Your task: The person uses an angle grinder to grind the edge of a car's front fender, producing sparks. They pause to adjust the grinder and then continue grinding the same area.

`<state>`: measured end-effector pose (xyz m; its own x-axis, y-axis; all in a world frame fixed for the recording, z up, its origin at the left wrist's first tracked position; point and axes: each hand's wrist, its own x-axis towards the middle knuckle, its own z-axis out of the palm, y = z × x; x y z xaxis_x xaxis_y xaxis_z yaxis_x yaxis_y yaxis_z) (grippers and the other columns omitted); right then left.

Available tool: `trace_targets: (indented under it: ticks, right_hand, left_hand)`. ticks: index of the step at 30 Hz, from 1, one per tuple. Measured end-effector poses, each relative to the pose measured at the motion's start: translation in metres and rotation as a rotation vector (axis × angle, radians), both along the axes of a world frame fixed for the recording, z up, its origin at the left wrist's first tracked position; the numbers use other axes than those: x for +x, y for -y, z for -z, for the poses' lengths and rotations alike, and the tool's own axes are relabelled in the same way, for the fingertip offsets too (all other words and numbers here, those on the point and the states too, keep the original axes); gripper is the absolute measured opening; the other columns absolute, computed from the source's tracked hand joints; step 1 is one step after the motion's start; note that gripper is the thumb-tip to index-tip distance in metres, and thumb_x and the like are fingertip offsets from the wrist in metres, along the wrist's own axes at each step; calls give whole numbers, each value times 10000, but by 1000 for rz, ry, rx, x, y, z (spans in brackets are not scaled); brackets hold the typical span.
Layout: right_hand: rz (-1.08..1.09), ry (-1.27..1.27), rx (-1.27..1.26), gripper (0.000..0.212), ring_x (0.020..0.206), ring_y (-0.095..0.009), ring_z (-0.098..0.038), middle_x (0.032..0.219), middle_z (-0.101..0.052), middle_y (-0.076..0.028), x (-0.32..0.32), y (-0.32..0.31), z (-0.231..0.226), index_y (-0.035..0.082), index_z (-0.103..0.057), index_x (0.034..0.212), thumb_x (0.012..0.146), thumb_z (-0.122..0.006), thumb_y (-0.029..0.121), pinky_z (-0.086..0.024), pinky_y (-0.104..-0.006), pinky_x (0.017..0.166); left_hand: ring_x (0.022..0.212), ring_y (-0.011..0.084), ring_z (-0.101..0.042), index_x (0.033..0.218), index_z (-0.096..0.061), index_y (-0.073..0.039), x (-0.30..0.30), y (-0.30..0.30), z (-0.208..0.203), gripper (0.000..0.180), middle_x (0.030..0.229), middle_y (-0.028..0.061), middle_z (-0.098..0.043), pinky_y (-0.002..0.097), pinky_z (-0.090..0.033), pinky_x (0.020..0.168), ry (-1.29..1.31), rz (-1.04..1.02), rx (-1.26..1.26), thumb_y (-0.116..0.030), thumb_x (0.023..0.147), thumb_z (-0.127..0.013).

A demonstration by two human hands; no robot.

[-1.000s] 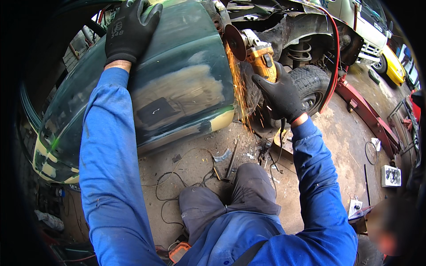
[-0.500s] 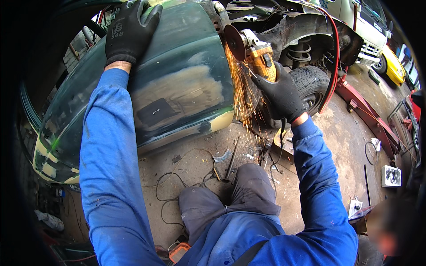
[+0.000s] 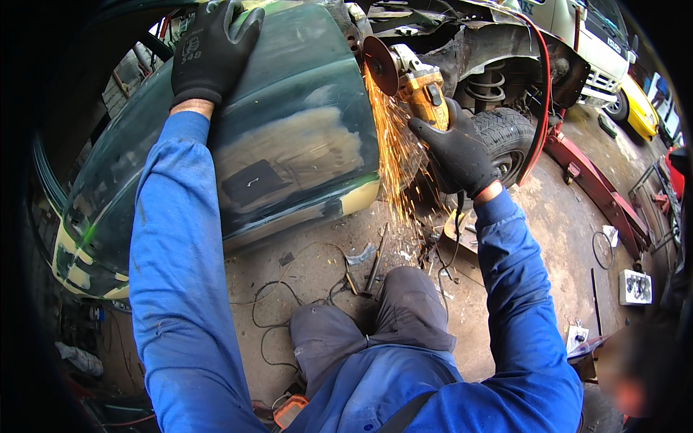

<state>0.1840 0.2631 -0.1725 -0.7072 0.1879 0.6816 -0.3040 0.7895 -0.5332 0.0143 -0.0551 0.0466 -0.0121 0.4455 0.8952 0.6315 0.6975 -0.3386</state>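
A dark green car door (image 3: pixel 303 79) with sanded, filler-coloured patches fills the upper left. My left hand (image 3: pixel 213 58), in a black glove, grips its top edge with the thumb spread apart; the fingertips are partly hidden at the picture's upper rim. In my black-gloved right hand (image 3: pixel 462 148) is a yellow angle grinder (image 3: pixel 426 97), fingers wrapped round its body. The grinder's dark reddish disc (image 3: pixel 381 66) stands at the door's right edge, and orange sparks (image 3: pixel 390 141) stream downward from there. The exact contact point is hidden behind the disc.
A tyre (image 3: pixel 502 137) and coil spring (image 3: pixel 487 86) sit right of the grinder, under torn bodywork. The black cord (image 3: pixel 456 224) hangs below my right wrist. A hammer (image 3: pixel 377 260) and loose cables lie before my knees. A red jack (image 3: pixel 599 184) stands farther right.
The spark stream has grown denser and spreads lower towards the floor. The grinder has shifted very slightly up and left. My left hand stays in place on the door.
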Motion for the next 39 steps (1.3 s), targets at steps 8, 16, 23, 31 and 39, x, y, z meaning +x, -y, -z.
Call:
trace_targets:
  ticks: [8, 16, 23, 31, 39]
  right_hand:
    - [20, 74, 115, 363, 1227, -370, -713, 1374, -643, -202, -5, -3, -4, 226, -742, 1424, 1092, -764, 371, -585, -459, 1037]
    - [5, -34, -140, 552, 1065, -360, -785, 1208, -769, -182, 9, 15, -4, 38, -710, 1389, 1011, -855, 414, -610, -459, 957]
    - [-3, -75, -279, 558, 1020, -265, -788, 1125, -798, -168, 13, 19, 7, -2, -699, 1382, 994, -869, 362, -605, -425, 929]
    - [1, -26, -279, 558, 1015, -254, -771, 1145, -783, -167, 0, 13, 13, -20, -693, 1364, 996, -871, 360, -606, -422, 930]
    - [-75, -62, -327, 574, 1021, -308, -801, 1180, -798, -184, -9, 12, 14, 13, -693, 1383, 991, -883, 387, -625, -433, 928]
  left_hand:
    - [1057, 444, -687, 1102, -711, -31, -2, 1, 1, 317, 1099, 233, -693, 541, -550, 949, -6, -4, 0, -333, 1025, -768]
    - [1071, 448, -690, 1089, -714, -29, -1, 1, 0, 321, 1104, 241, -700, 546, -548, 960, 9, 3, 1, -339, 1026, -765]
    - [1070, 461, -689, 1076, -711, -42, 2, -1, 1, 282, 1101, 241, -696, 557, -540, 952, -7, 27, 6, -317, 1032, -754]
    - [1068, 455, -698, 1082, -713, -57, 5, -2, 1, 269, 1102, 226, -699, 553, -545, 939, 4, 7, 9, -319, 1038, -751]
    - [1069, 452, -700, 1097, -717, -57, 6, -2, 0, 278, 1105, 229, -698, 550, -547, 942, 20, 3, 8, -327, 1039, -751]
